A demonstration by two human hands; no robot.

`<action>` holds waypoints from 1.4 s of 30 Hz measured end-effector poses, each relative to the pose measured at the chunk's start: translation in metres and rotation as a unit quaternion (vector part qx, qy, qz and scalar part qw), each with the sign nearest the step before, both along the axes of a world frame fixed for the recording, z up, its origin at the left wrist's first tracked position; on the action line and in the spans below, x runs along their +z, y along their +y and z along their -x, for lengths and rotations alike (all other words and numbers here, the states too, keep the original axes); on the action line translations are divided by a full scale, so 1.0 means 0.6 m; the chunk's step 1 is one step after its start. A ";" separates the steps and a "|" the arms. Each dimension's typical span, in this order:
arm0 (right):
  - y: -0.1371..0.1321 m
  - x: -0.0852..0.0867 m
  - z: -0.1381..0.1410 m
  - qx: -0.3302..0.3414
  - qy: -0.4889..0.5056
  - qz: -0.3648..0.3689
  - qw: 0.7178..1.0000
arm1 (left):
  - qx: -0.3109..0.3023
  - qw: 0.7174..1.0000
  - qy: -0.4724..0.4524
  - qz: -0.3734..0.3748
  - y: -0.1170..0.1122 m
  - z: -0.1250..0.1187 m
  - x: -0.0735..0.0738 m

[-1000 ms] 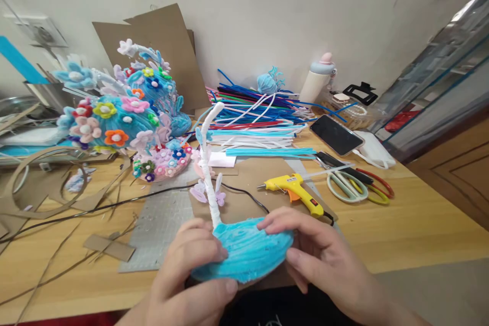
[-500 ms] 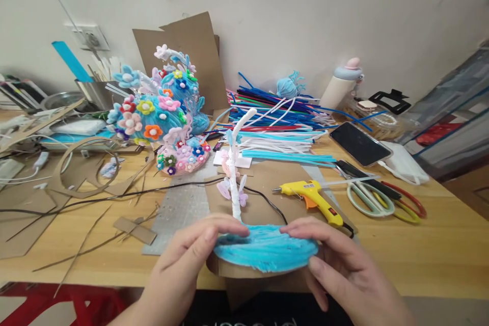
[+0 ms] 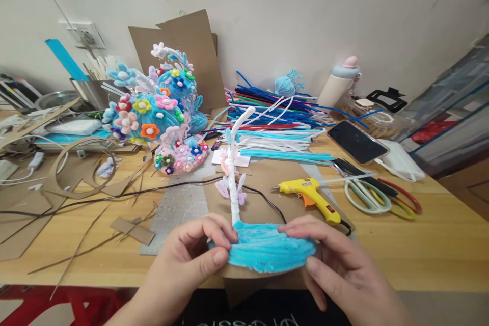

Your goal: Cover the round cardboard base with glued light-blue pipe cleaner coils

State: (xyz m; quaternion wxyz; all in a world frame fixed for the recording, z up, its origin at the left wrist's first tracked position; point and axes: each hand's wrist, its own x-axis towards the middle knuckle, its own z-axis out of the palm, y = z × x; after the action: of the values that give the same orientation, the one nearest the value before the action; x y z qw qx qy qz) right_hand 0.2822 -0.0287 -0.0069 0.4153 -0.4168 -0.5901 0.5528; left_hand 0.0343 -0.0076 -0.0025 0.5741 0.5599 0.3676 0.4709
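Observation:
Between my two hands is a round cardboard base covered on top with blue pipe cleaners (image 3: pixel 271 249). A white wrapped stem (image 3: pixel 234 188) rises from its back left edge, with small pale pink, lilac and blue flowers on it. My left hand (image 3: pixel 198 252) grips the base's left side, fingertips on the blue top and thumb at the front edge. My right hand (image 3: pixel 336 257) holds the right side, fingers on top and thumb at the rim. The base's underside is hidden. Behind it lies a yellow glue gun (image 3: pixel 311 194) on a cardboard sheet (image 3: pixel 260 175).
Blue-based pieces covered in colourful flowers (image 3: pixel 153 112) stand back left. Pipe cleaners (image 3: pixel 275 112) are heaped at the back middle. Scissors (image 3: pixel 367 196), a phone (image 3: pixel 357 142) and a bottle (image 3: pixel 338 86) are on the right. Cardboard scraps (image 3: pixel 133 229) and a black cable (image 3: pixel 114 195) lie left.
My left fingers have drawn back leftward from the top of the blue base, and the left thumb has come down to its front edge. My right hand keeps its hold. The view has shifted slightly.

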 end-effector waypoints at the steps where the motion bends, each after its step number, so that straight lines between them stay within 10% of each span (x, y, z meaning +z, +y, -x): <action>1: -0.001 0.001 0.000 0.004 0.002 0.002 1.000 | -0.004 1.000 0.009 -0.005 0.001 0.000 0.001; 13: -0.005 0.004 0.001 0.023 0.002 0.016 1.000 | -0.026 0.998 0.039 0.035 -0.005 0.011 0.018; 21: -0.004 0.008 0.005 0.025 0.000 0.015 1.000 | 0.006 0.980 0.159 -0.120 -0.009 0.007 0.032; 25: -0.003 0.012 0.010 0.022 -0.003 0.014 1.000 | 0.014 0.921 0.236 -0.310 -0.011 0.009 0.040; 30: -0.004 0.017 0.012 0.023 0.003 0.007 1.000 | 0.029 0.750 0.360 -0.555 -0.008 0.000 0.038; 36: 0.001 0.021 0.017 0.023 0.015 -0.002 1.000 | 0.089 0.722 0.374 -0.575 -0.002 -0.017 0.033; 42: 0.006 0.027 0.023 0.024 0.026 -0.006 0.999 | 0.092 0.756 0.392 -0.516 0.004 -0.029 0.048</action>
State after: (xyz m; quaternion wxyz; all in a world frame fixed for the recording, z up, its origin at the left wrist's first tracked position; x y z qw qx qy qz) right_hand 0.2685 -0.0253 0.0094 0.4196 -0.3853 -0.5924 0.5697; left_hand 0.0517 -0.0054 0.0264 -0.0416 0.8704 0.3114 0.3790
